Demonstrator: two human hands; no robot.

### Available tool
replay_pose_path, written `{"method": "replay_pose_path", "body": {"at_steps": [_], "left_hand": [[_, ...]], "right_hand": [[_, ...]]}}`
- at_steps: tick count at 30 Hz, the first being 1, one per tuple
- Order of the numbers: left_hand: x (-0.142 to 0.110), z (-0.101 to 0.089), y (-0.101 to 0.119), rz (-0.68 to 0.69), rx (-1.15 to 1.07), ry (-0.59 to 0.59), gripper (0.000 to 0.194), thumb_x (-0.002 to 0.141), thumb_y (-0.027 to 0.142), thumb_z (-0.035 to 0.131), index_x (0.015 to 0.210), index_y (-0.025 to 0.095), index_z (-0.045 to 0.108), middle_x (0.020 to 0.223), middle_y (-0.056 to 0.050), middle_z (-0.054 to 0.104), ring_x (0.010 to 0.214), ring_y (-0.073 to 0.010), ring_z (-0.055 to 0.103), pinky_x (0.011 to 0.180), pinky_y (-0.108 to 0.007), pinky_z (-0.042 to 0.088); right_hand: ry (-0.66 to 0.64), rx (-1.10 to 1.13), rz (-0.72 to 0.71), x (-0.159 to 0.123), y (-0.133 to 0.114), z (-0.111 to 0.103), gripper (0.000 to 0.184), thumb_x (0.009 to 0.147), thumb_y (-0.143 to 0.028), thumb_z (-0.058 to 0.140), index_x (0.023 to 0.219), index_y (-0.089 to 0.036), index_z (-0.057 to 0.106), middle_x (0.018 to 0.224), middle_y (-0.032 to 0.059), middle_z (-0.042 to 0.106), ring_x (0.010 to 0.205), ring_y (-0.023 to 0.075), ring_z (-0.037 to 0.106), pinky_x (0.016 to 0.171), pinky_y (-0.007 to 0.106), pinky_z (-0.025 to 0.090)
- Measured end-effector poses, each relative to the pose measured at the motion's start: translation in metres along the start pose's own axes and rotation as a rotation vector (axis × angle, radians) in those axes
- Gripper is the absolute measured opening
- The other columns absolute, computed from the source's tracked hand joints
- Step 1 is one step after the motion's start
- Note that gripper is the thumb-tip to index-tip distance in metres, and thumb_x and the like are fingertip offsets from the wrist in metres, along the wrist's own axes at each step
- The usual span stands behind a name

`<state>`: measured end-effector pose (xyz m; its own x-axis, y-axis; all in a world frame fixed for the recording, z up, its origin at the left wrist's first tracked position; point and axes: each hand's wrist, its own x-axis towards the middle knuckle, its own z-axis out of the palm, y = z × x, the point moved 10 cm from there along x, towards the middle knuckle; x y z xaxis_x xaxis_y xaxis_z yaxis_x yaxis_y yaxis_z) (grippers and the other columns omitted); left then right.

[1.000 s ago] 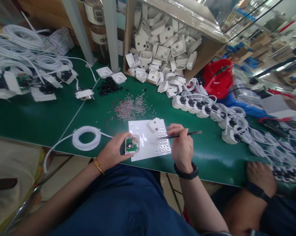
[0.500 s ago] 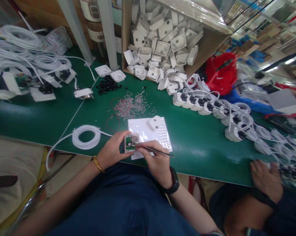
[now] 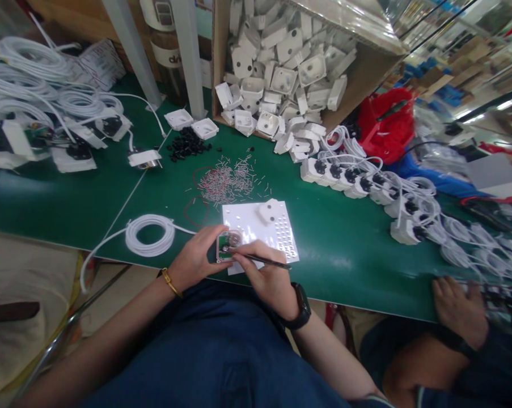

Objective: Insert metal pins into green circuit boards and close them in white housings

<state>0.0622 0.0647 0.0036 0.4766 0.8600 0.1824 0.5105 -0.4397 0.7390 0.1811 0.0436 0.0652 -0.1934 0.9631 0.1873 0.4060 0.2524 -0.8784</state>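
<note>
My left hand [image 3: 199, 253] is closed around the edges of a small white housing with a green circuit board [image 3: 222, 249] inside. From that unit a white cable runs left to a coil [image 3: 149, 236] on the table. My right hand [image 3: 269, 274] pinches a thin dark tool that looks like tweezers [image 3: 266, 261], its tip at the board, where my fingers hide it. Under and behind my hands lies a white sheet [image 3: 253, 226] with rows of small pieces on its right side. A white cover with two dark dots [image 3: 269, 212] rests on the sheet.
Small pins [image 3: 225, 182] and black parts [image 3: 187, 145] lie scattered behind the sheet. A cardboard box [image 3: 366, 73] of white housings stands at the back. Finished-looking cabled units [image 3: 345, 178] line the right, more cable coils [image 3: 38, 90] the left. Another person's hand [image 3: 460, 309] rests at right.
Both hands stay at the board. The tweezers-like tool has shifted slightly left, with its rear end lower in my right hand. The view has moved a little.
</note>
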Motion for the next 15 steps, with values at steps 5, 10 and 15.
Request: {"method": "replay_pose_path", "body": {"at_steps": [5,10,15], "left_hand": [[0.001,-0.002,-0.005,-0.058,-0.032,0.04,0.056,0.076,0.035,0.068,0.123,0.018,0.044,0.118,-0.011,0.058,0.111,-0.025,0.055,0.097,-0.037,0.044],[0.001,-0.002,-0.007,-0.059,-0.038,0.075,0.055,0.076,0.038,0.068,0.122,0.016,0.045,0.118,-0.012,0.058,0.111,-0.0251,0.054,0.097,-0.038,0.043],[0.003,-0.004,-0.003,-0.05,-0.036,0.072,0.057,0.075,0.04,0.069,0.12,0.014,0.045,0.116,-0.013,0.059,0.109,-0.0258,0.055,0.096,-0.039,0.043]], "right_hand": [[0.169,-0.155,-0.158,-0.015,-0.011,0.01,0.016,0.087,-0.012,0.054,0.096,-0.022,0.064,0.088,0.0055,0.072,0.081,0.0174,0.069,0.074,0.029,0.056],[0.38,-0.29,-0.49,-0.037,-0.031,0.018,0.031,0.082,-0.003,0.056,0.108,-0.018,0.059,0.097,0.0129,0.072,0.091,0.0209,0.069,0.076,0.031,0.059],[0.41,-0.412,-0.522,-0.04,-0.032,0.025,0.029,0.083,-0.005,0.054,0.108,-0.019,0.059,0.098,0.0129,0.072,0.091,0.0213,0.069,0.074,0.03,0.06]]}}
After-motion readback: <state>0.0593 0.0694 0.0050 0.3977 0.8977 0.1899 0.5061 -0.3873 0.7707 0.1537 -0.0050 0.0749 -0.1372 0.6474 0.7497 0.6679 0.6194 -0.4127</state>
